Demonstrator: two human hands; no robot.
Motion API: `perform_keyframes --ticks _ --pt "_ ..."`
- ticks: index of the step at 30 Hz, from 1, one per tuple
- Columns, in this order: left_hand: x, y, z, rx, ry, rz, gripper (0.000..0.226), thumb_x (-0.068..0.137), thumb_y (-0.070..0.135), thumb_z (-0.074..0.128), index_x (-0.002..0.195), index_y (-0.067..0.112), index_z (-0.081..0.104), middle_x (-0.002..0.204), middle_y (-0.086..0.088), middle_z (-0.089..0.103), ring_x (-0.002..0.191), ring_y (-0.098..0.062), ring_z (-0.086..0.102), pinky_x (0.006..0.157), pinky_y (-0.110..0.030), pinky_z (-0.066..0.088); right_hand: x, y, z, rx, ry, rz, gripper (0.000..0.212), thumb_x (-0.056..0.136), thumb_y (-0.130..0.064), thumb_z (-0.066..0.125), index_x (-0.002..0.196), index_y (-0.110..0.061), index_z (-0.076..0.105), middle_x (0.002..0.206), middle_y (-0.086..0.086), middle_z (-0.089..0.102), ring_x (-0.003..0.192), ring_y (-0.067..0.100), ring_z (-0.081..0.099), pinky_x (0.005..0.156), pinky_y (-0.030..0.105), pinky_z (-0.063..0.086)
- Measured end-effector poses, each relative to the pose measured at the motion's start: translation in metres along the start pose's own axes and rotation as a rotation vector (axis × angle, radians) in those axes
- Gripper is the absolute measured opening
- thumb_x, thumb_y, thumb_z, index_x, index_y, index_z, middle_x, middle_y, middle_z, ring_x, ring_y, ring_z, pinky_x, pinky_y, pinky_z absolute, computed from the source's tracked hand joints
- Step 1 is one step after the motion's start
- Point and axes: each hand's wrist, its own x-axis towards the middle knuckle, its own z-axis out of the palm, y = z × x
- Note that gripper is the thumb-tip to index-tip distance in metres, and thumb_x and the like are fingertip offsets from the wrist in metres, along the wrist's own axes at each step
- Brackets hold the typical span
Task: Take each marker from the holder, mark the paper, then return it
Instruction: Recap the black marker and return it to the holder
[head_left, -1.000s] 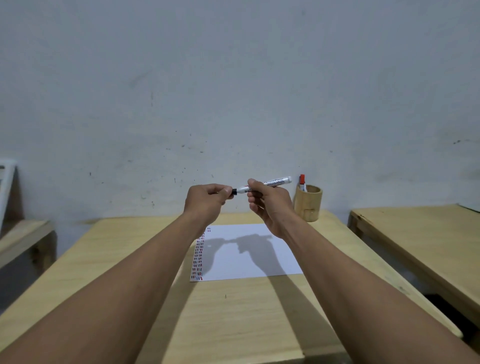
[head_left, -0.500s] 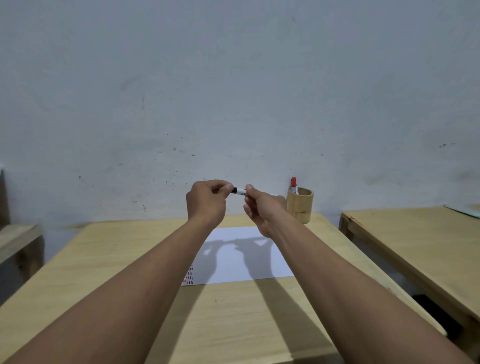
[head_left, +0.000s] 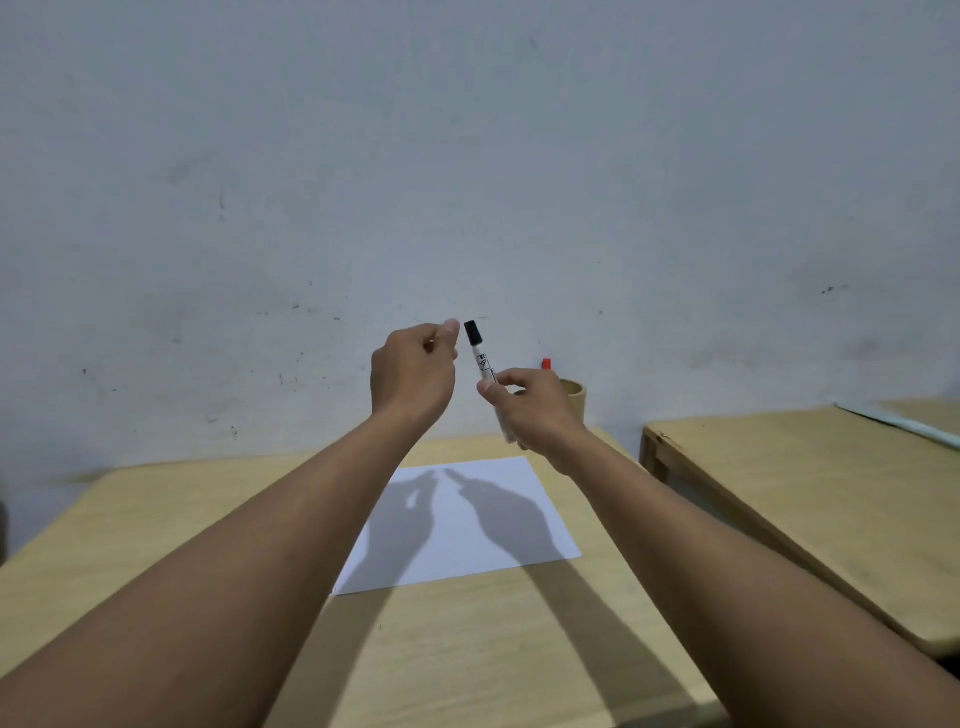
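Note:
My right hand (head_left: 530, 410) grips a white marker with a black cap (head_left: 480, 358) by its lower barrel, cap end pointing up and tilted slightly left. My left hand (head_left: 413, 374) hovers just left of the cap with its fingers curled and thumb raised, a small gap away from the marker and holding nothing. Both hands are raised above a white paper (head_left: 467, 525) lying on the wooden table (head_left: 493, 649). The round wooden holder (head_left: 575, 397) stands at the table's far right, partly hidden by my right hand, with a red-capped marker (head_left: 546, 364) sticking out of it.
A second wooden table (head_left: 810, 499) stands to the right across a narrow gap, with a pale flat object (head_left: 904, 423) at its far edge. A grey wall rises right behind both tables.
The marker was held level between both hands, my left hand on the black cap. Now my left hand is off it and my right hand has swung it cap-up.

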Motion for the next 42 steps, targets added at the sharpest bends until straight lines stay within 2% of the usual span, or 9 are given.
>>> perform_keyframes --ticks 10,14,20,24,27,29,33,38,42 --pt "0.006 -0.036 0.089 -0.095 -0.229 -0.185 0.036 0.091 0.032 0.067 0.124 0.017 0.068 0.105 0.002 0.069 0.096 -0.016 0.06 0.083 -0.023 0.039 0.068 0.024 -0.064 -0.089 0.148 -0.008 0.025 0.094 -0.034 0.069 0.102 -0.011 0.075 0.095 0.004 0.074 0.09 0.022 0.071 0.086 0.033 0.056" --pt "0.016 -0.057 0.133 -0.064 -0.331 -0.219 0.058 0.084 0.037 0.076 0.136 0.019 0.057 0.124 -0.004 0.063 0.106 -0.02 0.062 0.085 -0.034 0.051 0.096 0.039 -0.082 -0.123 0.216 -0.008 0.019 0.097 -0.021 0.065 0.114 -0.012 0.066 0.082 -0.001 0.066 0.067 0.012 0.063 0.05 0.018 0.048" --pt "0.026 -0.067 0.197 0.075 -0.467 -0.16 0.09 0.078 0.038 0.081 0.152 0.014 0.035 0.146 -0.01 0.053 0.131 -0.026 0.052 0.098 -0.034 0.043 0.13 0.071 -0.09 -0.235 0.305 -0.025 0.025 0.098 -0.016 0.062 0.123 -0.016 0.06 0.089 -0.002 0.063 0.079 0.016 0.061 0.056 0.022 0.041" --pt "0.033 -0.075 0.22 0.09 -0.472 -0.149 0.067 0.081 0.036 0.078 0.137 0.013 0.049 0.121 -0.005 0.063 0.103 -0.024 0.058 0.08 -0.03 0.043 0.143 0.093 -0.084 -0.289 0.252 0.008 0.024 0.1 -0.021 0.06 0.122 -0.013 0.064 0.106 0.006 0.07 0.084 0.02 0.064 0.076 0.035 0.055" --pt "0.037 -0.084 0.229 0.096 -0.466 -0.148 0.053 0.082 0.031 0.075 0.128 0.015 0.055 0.118 -0.005 0.068 0.093 -0.022 0.059 0.075 -0.03 0.045 0.148 0.105 -0.082 -0.336 0.196 0.047 0.021 0.098 -0.023 0.059 0.093 -0.006 0.07 0.087 0.009 0.069 0.072 0.02 0.058 0.068 0.031 0.048" --pt "0.038 -0.089 0.231 0.07 -0.449 -0.167 0.056 0.079 0.022 0.076 0.13 0.016 0.056 0.12 -0.004 0.068 0.095 -0.021 0.06 0.076 -0.03 0.047 0.148 0.108 -0.084 -0.369 0.184 0.093 0.029 0.093 -0.018 0.06 0.067 -0.008 0.054 0.06 0.009 0.051 0.055 0.02 0.043 0.056 0.029 0.036" --pt "0.037 -0.095 0.234 0.007 -0.418 -0.175 0.062 0.076 0.017 0.077 0.134 0.017 0.056 0.121 -0.003 0.068 0.099 -0.02 0.064 0.081 -0.03 0.052 0.15 0.109 -0.086 -0.404 0.128 0.159 0.026 0.089 -0.015 0.066 0.069 -0.008 0.05 0.054 0.003 0.03 0.053 0.02 0.029 0.053 0.029 0.027" --pt "0.036 -0.097 0.236 0.026 -0.395 -0.145 0.06 0.077 0.02 0.077 0.133 0.016 0.057 0.121 -0.004 0.069 0.106 -0.023 0.066 0.088 -0.036 0.056 0.152 0.112 -0.084 -0.395 0.152 0.155 0.043 0.091 -0.026 0.073 0.059 -0.007 0.053 0.054 0.005 0.04 0.047 0.019 0.034 0.05 0.027 0.029" --pt "0.034 -0.096 0.237 0.044 -0.376 -0.141 0.058 0.077 0.02 0.076 0.132 0.016 0.058 0.12 -0.004 0.07 0.106 -0.025 0.067 0.09 -0.042 0.057 0.152 0.115 -0.082 -0.405 0.17 0.112 0.035 0.095 -0.027 0.07 0.081 0.004 0.076 0.07 0.012 0.062 0.06 0.022 0.051 0.056 0.028 0.039"
